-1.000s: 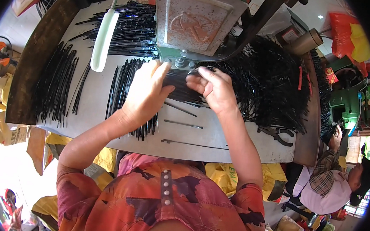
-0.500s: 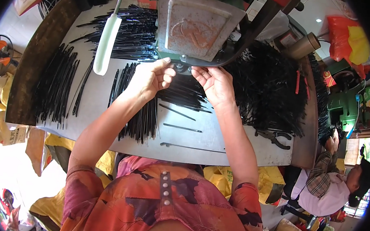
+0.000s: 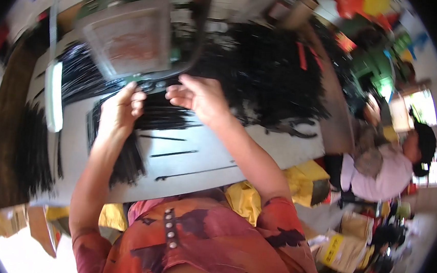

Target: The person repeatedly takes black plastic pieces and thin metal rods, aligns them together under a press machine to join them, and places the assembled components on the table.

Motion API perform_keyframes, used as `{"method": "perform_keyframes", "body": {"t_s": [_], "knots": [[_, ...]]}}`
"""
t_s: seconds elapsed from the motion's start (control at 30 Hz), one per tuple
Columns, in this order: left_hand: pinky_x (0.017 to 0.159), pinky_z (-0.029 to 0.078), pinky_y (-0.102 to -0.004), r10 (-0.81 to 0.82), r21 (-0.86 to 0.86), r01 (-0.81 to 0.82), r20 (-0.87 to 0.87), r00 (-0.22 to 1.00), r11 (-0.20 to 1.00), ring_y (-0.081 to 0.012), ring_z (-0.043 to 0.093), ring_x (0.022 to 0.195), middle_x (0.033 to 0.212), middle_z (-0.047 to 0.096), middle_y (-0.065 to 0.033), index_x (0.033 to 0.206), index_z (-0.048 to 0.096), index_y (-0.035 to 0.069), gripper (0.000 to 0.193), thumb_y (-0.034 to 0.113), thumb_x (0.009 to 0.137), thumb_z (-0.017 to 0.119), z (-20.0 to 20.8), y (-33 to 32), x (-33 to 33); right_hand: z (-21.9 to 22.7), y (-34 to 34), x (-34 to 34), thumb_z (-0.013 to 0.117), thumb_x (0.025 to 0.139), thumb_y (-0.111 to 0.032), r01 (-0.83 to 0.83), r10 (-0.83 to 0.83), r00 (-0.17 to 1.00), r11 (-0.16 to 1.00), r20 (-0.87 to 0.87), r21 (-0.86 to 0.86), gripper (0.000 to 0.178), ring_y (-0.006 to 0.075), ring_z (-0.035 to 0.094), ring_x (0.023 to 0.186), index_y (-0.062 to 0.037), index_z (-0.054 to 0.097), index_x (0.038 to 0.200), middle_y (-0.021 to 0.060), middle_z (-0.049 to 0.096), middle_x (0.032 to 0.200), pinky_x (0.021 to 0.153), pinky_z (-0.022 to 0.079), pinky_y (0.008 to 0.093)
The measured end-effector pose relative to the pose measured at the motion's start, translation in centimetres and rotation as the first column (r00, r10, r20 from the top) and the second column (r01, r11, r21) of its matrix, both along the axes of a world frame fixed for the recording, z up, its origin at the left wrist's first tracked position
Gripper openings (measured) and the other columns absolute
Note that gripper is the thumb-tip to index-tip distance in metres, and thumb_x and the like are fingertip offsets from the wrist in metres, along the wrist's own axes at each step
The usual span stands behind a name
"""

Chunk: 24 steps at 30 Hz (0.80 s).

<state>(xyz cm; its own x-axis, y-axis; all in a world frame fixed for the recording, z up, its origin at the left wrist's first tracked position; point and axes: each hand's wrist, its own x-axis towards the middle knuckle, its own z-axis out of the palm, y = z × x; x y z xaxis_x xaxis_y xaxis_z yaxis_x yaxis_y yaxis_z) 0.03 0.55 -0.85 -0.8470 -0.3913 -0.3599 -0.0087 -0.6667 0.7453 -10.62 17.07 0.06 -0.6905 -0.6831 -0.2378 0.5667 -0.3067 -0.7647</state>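
Before me is a green bench machine with a rusty square grey plate (image 3: 126,39) on its front. My left hand (image 3: 120,109) is at the machine's lower edge, thumb and fingers closed together; what they pinch, if anything, is too blurred to make out. My right hand (image 3: 203,98) hovers just right of the small working spot, its fingers apart and nothing visible in them. Under and between the hands lies a bundle of thin black strips (image 3: 161,112). Another bundle of strips (image 3: 127,157) lies below my left hand. Single strips (image 3: 173,153) are scattered nearer to me.
A large tangled heap of black strips (image 3: 264,73) covers the right of the metal table (image 3: 216,159), with pliers (image 3: 298,128) at its near edge. More strips (image 3: 35,153) lie far left. A white lamp (image 3: 55,95) hangs there. A co-worker (image 3: 380,164) sits at right.
The view has swung, so the table and machine appear further left and tilted. My right hand has drawn back from the machine and its fingers have parted; my left stays at the machine.
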Motion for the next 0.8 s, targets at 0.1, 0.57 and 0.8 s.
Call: {"method": "perform_keyframes", "body": {"t_s": [0.1, 0.57, 0.8], "knots": [[0.043, 0.034, -0.0192, 0.018, -0.040, -0.017, 0.016, 1.000, 0.999, -0.0090, 0.048, 0.048, 0.064, 0.058, -0.0058, 0.083, 0.055, -0.001, 0.021, 0.020, 0.081, 0.055, 0.5, -0.3, 0.3, 2.7, 2.1, -0.1, 0.056, 0.079, -0.015, 0.016, 0.003, 0.994, 0.985, -0.111, 0.171, 0.027, 0.0216, 0.061, 0.060, 0.0081, 0.050, 0.093, 0.0191, 0.059, 0.078, 0.050, 0.051, 0.0269], [0.058, 0.046, -0.0252, -0.211, -0.133, 0.203, -0.048, 0.976, 0.970, -0.0155, 0.054, 0.062, 0.075, 0.058, -0.0108, 0.071, 0.056, -0.003, 0.009, 0.006, 0.070, 0.057, 2.9, 0.4, 1.6, 2.7, 9.8, -5.4, 0.061, 0.064, -0.004, 0.815, 0.736, -0.217, 0.498, -0.641, 0.296, 0.016, 0.0213, 0.043, 0.090, -0.0056, 0.061, 0.079, 0.0042, 0.049, 0.096, 0.075, 0.038, 0.0318], [0.048, 0.037, -0.0223, -0.176, -0.111, 0.170, -0.053, 0.983, 0.979, -0.0115, 0.047, 0.056, 0.072, 0.056, -0.0087, 0.071, 0.054, 0.001, 0.004, 0.003, 0.068, 0.056, 2.3, -0.2, 2.5, 4.9, 11.3, -6.0, 0.058, 0.064, -0.003, 0.817, 0.615, -0.261, 0.551, -0.744, 0.169, 0.016, 0.0227, 0.045, 0.083, -0.0057, 0.059, 0.080, 0.0048, 0.050, 0.089, 0.072, 0.038, 0.0327]]}}
